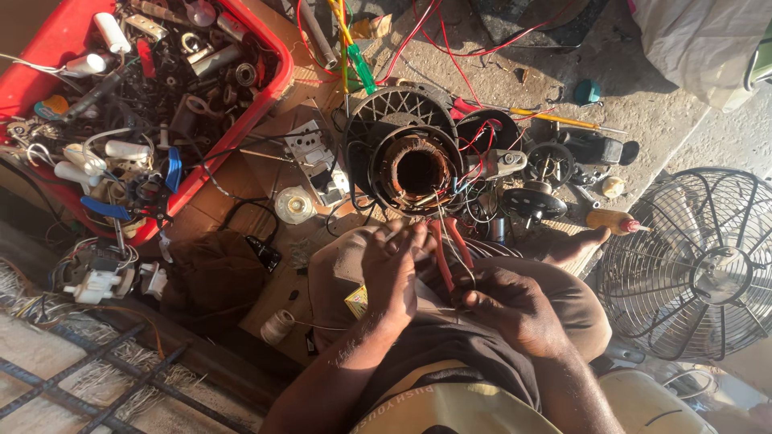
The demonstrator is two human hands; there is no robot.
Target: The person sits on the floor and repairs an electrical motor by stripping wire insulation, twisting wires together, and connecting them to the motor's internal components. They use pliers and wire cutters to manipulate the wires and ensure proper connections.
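Stator (420, 170), copper-wound, sits just beyond the knees; its thin leads (447, 233) run back to the hands. Left hand (392, 269) is curled over the leads, pinch hidden. Right hand (515, 309) is closed around red-handled pliers (452, 249), jaws obscured. Red tray (48, 40), left of stator, is cropped.

The round copper-wound motor stator (420, 170) shows brown-orange coils. The red-handled pliers (450, 249) match the red plastic tray (265, 88). The wire fan guard (708, 265) is grey.
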